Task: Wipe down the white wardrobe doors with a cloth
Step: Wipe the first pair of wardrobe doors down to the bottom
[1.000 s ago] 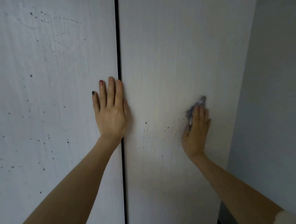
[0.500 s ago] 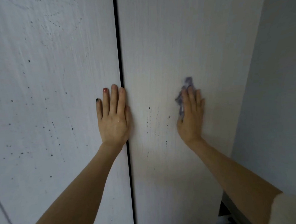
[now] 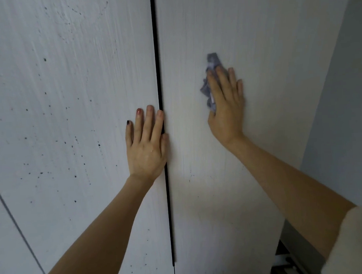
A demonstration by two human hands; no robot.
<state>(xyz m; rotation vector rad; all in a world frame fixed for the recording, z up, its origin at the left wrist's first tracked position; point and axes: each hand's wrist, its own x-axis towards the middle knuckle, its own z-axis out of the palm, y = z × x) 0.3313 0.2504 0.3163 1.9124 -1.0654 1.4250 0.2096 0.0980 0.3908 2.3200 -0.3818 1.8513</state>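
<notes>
Dark specks dot the left wardrobe door [image 3: 66, 126] across the left half of the frame, a black gap [image 3: 163, 137] parts it from the right wardrobe door [image 3: 254, 38], and a grey wall [image 3: 346, 107] closes in at the right edge. The left hand [image 3: 147, 148] lies flat with straight fingers beside the gap at centre, holding nothing. Upper right of centre, the right hand [image 3: 226, 105] presses the crumpled purple-grey cloth [image 3: 211, 72] to the right door with straight fingers, hiding most of it; the clutter at lower right is too dark to identify.
</notes>
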